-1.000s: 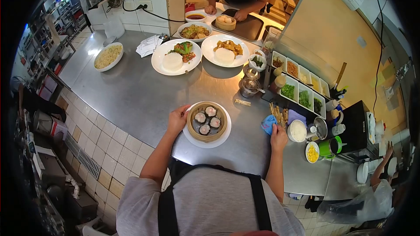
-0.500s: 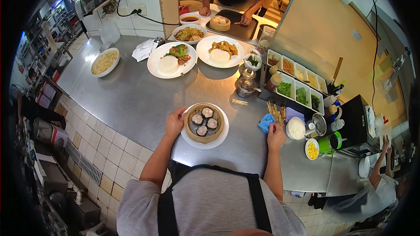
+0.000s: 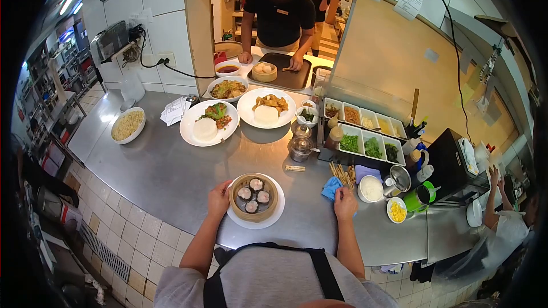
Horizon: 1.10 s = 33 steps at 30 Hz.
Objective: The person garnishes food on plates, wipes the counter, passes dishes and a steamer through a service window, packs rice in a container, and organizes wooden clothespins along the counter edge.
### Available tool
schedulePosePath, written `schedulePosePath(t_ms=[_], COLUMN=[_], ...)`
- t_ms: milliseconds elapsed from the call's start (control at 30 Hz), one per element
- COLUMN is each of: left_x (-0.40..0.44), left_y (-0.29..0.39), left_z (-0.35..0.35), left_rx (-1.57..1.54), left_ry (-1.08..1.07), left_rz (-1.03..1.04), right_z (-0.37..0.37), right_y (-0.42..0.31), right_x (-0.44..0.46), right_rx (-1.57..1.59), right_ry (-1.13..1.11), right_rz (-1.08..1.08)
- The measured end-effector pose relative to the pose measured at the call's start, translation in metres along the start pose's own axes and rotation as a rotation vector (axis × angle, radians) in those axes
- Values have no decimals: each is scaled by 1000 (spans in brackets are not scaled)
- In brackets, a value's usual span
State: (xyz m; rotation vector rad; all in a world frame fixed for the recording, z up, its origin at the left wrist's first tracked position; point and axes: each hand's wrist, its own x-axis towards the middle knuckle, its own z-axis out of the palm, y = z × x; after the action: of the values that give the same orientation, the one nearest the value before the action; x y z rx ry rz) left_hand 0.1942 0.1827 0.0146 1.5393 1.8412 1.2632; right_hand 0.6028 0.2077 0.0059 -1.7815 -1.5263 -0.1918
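Note:
A round bamboo steamer (image 3: 253,215) with several dumplings stands on a white plate (image 3: 275,217) near the counter's front edge. At the plate's left rim is my left hand (image 3: 219,198), fingers closed on the rim beside the steamer. My right hand (image 3: 345,203) is closed at the right, next to a crumpled blue cloth (image 3: 331,187); whether it pinches anything is hidden. Several clothespins (image 3: 343,174) lie just beyond the cloth, and a couple more (image 3: 295,168) lie behind the plate.
Two rice plates (image 3: 209,137) (image 3: 266,129), a noodle bowl (image 3: 128,126) and paper slips (image 3: 175,111) stand farther back. Topping trays (image 3: 365,142), a rice bowl (image 3: 371,189) and a green jug (image 3: 419,196) are at right. A person (image 3: 279,20) leans beyond the pass-through; another person's arms show far right.
The view has tilted up, so the counter sits lower in the frame. My hands, the plate and the steamer keep about the same places on the counter. The person opposite now holds something small above the tray.

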Motion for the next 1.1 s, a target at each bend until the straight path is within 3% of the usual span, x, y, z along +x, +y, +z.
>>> schedulePosePath(t_ms=[533, 833, 1100], left_x=[3, 6, 1], left_y=[-9, -15, -14], left_z=[2, 0, 0], left_rx=[23, -42, -13], left_ry=[6, -46, 42], left_rz=[102, 15, 55], right_z=[-1, 0, 3], right_y=[-1, -9, -4], right_x=[2, -2, -3], right_rx=[-21, -59, -39], right_ry=[-11, 9, 24], right_rz=[-6, 23, 34])
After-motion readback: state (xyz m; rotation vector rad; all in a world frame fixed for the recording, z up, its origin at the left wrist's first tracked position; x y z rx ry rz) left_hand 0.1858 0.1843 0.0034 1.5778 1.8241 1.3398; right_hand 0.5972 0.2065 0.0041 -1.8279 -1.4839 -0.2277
